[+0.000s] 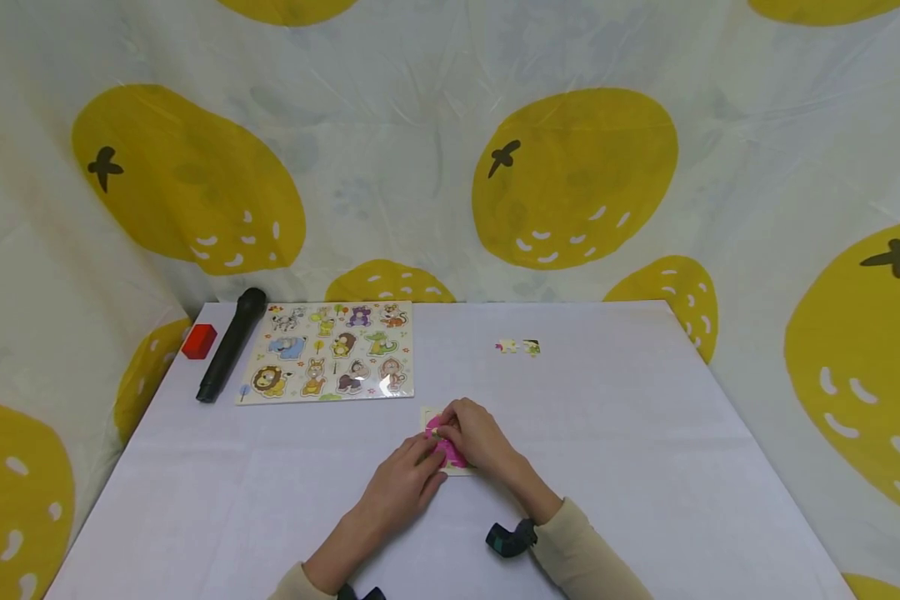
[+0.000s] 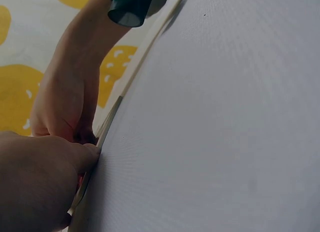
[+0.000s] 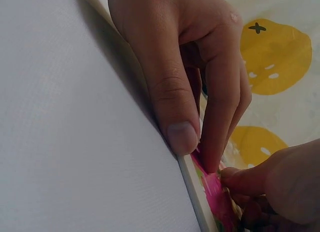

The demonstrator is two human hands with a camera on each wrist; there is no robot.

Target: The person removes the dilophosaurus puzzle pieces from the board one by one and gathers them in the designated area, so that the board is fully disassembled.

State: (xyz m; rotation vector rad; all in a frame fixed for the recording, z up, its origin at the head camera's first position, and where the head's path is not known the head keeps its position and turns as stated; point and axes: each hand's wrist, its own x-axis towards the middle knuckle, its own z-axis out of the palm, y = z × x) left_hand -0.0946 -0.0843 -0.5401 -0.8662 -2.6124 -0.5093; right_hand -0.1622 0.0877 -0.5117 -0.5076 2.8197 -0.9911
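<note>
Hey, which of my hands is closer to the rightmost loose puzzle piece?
Right. The right hand, at the small pink puzzle, is on the person's side of the loose piece, somewhat left; the left hand is farther left and farther back from it.

The white table (image 1: 645,467) carries a red block (image 1: 198,342), microphone (image 1: 229,348), animal board (image 1: 318,367), pink puzzle (image 1: 453,456) and 2 pieces (image 1: 507,346) (loose).

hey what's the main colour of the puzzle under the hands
The puzzle shows mostly bright pink, clearest in the head view.
</note>
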